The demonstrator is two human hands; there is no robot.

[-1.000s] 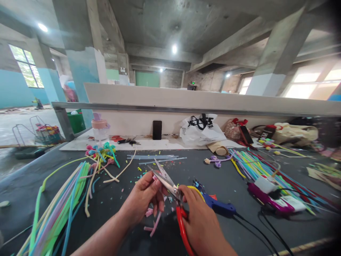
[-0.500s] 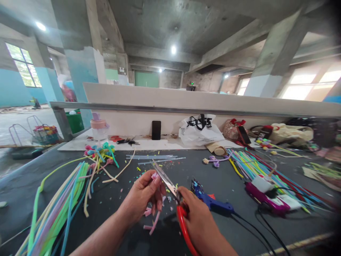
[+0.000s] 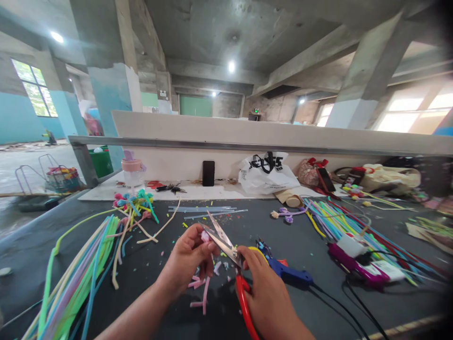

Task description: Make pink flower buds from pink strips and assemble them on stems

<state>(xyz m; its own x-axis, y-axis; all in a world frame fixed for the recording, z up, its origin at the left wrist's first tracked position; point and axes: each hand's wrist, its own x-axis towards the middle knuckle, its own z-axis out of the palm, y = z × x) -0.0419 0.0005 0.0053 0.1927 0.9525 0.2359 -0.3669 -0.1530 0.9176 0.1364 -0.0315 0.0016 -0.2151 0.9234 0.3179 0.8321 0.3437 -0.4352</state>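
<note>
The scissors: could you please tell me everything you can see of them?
The scissors have shiny, metallic-looking blades, joined at a round pivot and spread open in a narrow V. The red handle looks like plastic; a yellow curve beyond the right hand may be the other. That hand grips them above the dark table, tips pointing away and leftward. One blade lies by the pink piece in the left hand; whether they touch is unclear.

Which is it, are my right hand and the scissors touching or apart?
Touching. The head view shows the right hand wrapped around the red handle of the scissors.
</note>
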